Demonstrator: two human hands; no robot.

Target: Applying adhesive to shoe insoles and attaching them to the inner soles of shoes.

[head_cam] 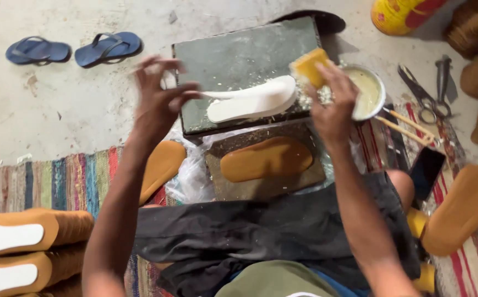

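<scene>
My left hand [159, 99] pinches the narrow end of a white shoe sole [252, 102], which lies on a grey stone slab [239, 55]. My right hand [332, 102] grips a yellow sponge [309, 66] at the sole's far right end, next to a metal bowl of pale glue [368, 91]. A tan sole [266, 158] rests on a smaller slab [261, 184] just in front of the stone, above my lap.
Two blue flip-flops [74, 49] lie on the concrete at far left. Tan soles sit at left [162, 168], lower left [24, 234] and right [459, 209]. Scissors [423, 96], sticks and a dark phone [426, 170] lie right of the bowl on a striped rug [57, 181].
</scene>
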